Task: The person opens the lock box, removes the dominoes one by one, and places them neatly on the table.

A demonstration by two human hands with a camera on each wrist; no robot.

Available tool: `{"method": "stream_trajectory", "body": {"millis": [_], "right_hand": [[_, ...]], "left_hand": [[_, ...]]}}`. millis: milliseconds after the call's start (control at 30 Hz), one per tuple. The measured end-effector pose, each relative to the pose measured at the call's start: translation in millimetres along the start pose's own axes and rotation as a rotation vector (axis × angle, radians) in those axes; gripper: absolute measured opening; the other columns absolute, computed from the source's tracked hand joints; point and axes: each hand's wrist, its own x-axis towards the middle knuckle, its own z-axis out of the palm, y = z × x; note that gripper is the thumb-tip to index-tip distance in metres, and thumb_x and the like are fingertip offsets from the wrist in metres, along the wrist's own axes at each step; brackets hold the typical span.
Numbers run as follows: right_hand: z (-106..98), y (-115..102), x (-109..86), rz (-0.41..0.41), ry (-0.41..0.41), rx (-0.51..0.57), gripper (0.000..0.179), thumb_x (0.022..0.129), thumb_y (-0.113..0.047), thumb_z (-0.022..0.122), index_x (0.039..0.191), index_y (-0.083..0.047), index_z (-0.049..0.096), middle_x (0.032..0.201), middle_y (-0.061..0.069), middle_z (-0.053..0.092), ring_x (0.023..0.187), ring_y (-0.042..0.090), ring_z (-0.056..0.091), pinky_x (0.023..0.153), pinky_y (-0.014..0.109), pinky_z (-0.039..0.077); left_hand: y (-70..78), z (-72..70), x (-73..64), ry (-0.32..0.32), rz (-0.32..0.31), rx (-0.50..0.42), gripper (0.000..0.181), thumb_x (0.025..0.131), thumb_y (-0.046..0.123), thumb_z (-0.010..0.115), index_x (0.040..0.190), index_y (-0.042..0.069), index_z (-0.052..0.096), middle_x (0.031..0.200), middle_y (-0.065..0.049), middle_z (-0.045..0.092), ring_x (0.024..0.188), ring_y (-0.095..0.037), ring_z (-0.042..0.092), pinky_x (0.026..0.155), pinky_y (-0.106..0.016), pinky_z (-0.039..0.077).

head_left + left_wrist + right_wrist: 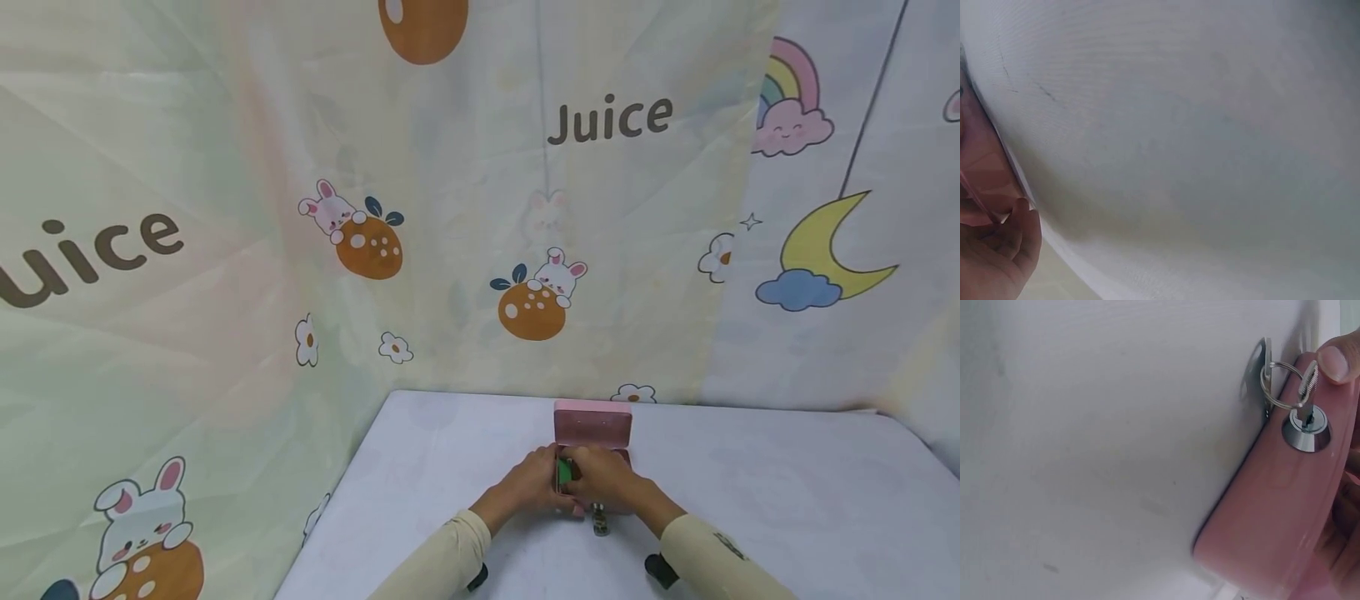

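A pink metal cash box (592,407) stands on the table with its lid raised at the back. My left hand (536,481) grips the box's left side, fingers over the wall and thumb at the front. My right hand (603,477) reaches into the box; its thumb and fingers bracket a green thing (565,472) and seem to pinch it, though its kind and the fingertips are partly hidden. In the right wrist view, a key (1310,384) sits in the round lock (1307,436) on the box's front. A ring (1282,406) links it to a second key (1268,378).
White cloth covers the table (750,492) around the box. A printed fabric wall (465,208) rises behind and to the left of it. Dark wrist gear (662,571) shows by the right sleeve.
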Motion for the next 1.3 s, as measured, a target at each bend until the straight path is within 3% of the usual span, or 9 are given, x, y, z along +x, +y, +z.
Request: {"method": "stream_trajectory", "body": {"millis": [333,600,733,867,1100,1300], "right_hand": [[-8,0,-2.6,-0.045,0.039,-0.032,0.046,0.076,-0.017,0.087,0.117,-0.009,0.070,0.103,0.001,0.072,0.086,0.014,0.059,0.089,0.046,0.056],[-21,-5,-7.0,-0.055,0.045,-0.057,0.046,0.074,-0.018,0.089,0.115,-0.009,0.071,0.102,0.002,0.073,0.084,0.015,0.059,0.088,0.046,0.057],[-30,-5,-8.9,-0.044,0.024,-0.036,0.044,0.075,-0.018,0.088,0.115,-0.008,0.072,0.095,-0.001,0.072,0.080,0.015,0.057,0.079,0.042,0.056],[-36,-3,-9.9,-0.042,0.018,-0.027,0.045,0.076,-0.017,0.087,0.117,-0.008,0.071,0.092,-0.003,0.070,0.077,0.015,0.054,0.070,0.035,0.049],[-46,7,-17.0,-0.062,0.022,-0.043,0.052,0.075,-0.018,0.088,0.122,-0.010,0.070,0.112,0.003,0.071,0.095,0.020,0.061,0.088,0.052,0.054],[-47,20,-22.6,-0.022,-0.004,-0.021,0.051,0.075,-0.017,0.088,0.122,-0.012,0.069,0.095,-0.005,0.066,0.086,0.017,0.055,0.077,0.040,0.051]], "left_hand": [[-2.0,0.5,-0.1,0.002,-0.040,-0.016,0.099,0.069,0.049,0.090,0.148,0.017,0.039,0.126,0.004,0.057,0.113,-0.008,0.054,0.100,-0.032,0.051],[-3.6,-1.0,0.3,0.000,-0.021,-0.048,0.098,0.070,0.044,0.091,0.149,0.023,0.037,0.130,0.005,0.057,0.116,-0.006,0.053,0.103,-0.033,0.050],[-2.2,-2.8,0.9,-0.004,-0.022,-0.046,0.100,0.070,0.044,0.090,0.151,0.024,0.035,0.132,0.006,0.056,0.117,-0.007,0.053,0.104,-0.034,0.049],[-0.5,-5.1,-0.4,-0.002,-0.027,-0.048,0.100,0.070,0.043,0.091,0.151,0.023,0.036,0.131,0.006,0.056,0.116,-0.007,0.053,0.104,-0.034,0.050],[-0.3,-4.0,-1.8,0.003,-0.024,-0.051,0.099,0.070,0.043,0.091,0.151,0.026,0.036,0.134,0.008,0.056,0.118,-0.008,0.053,0.107,-0.035,0.048],[0.4,-0.3,-2.2,-0.008,-0.010,-0.083,0.100,0.070,0.044,0.090,0.151,0.024,0.036,0.133,0.007,0.056,0.118,-0.008,0.053,0.108,-0.036,0.047]]}}
